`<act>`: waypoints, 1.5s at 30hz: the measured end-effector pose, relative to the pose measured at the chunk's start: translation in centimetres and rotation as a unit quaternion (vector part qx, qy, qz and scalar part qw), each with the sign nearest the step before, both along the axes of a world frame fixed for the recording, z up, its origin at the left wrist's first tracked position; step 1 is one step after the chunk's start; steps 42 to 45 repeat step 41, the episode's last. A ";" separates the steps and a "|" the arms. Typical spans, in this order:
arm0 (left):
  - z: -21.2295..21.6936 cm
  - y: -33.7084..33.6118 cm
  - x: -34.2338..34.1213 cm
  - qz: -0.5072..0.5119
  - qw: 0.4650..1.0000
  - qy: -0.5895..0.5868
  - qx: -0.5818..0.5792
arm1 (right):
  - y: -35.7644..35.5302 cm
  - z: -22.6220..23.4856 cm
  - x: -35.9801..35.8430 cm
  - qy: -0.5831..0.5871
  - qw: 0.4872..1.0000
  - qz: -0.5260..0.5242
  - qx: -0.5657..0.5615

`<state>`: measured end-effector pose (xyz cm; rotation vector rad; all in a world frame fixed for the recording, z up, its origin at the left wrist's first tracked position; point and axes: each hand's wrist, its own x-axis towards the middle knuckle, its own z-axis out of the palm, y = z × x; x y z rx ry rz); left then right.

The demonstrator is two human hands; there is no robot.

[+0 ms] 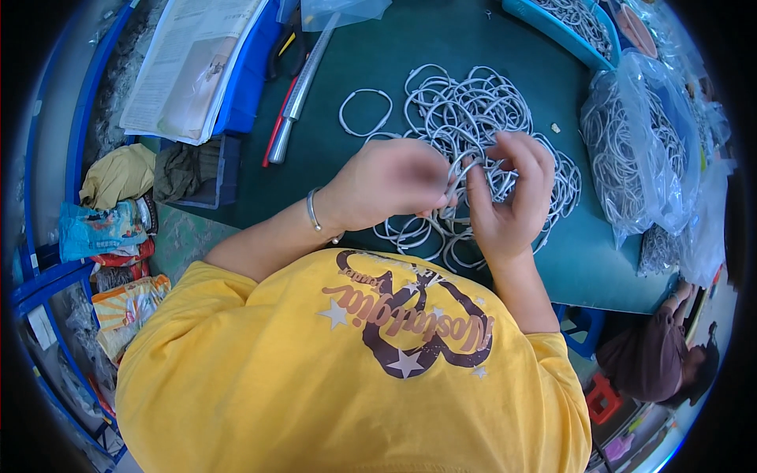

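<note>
A large tangled pile of thin silver-grey metal bangles [473,102] lies on the dark green tabletop under and beyond both hands. My left hand [398,177] is closed, its fingertips pinching a bangle [455,164] at the near side of the pile; motion blurs part of this hand. Opposite it, my right hand [516,189] has curled fingers, and its thumb tip meets the same bangle. Part of that bangle is hidden behind the fingers. One loose bangle [366,113] sits left of the pile. A metal bracelet [313,211] circles my left wrist.
To the left lie a tapered metal rod [303,87], black-handled pliers [288,51] and a blue bin [251,75] topped with papers [193,67]. A turquoise tray [560,35] and a clear bag of bangles [639,142] stand right. A co-worker [654,355] sits at far right.
</note>
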<state>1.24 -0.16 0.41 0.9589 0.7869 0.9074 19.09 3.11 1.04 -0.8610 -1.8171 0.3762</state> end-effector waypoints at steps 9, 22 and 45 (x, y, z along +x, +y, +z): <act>-1.4 -0.4 -0.3 0.035 0.993 -0.032 0.104 | -0.1 -0.5 1.6 -0.022 0.977 0.020 -0.210; -1.0 -0.3 0.0 0.086 0.988 -0.049 0.116 | 0.0 -1.6 2.2 0.193 0.930 0.086 -0.302; 0.3 0.0 -0.1 -0.036 0.991 -0.025 -0.130 | 0.4 -1.5 1.3 0.430 0.761 0.184 -0.450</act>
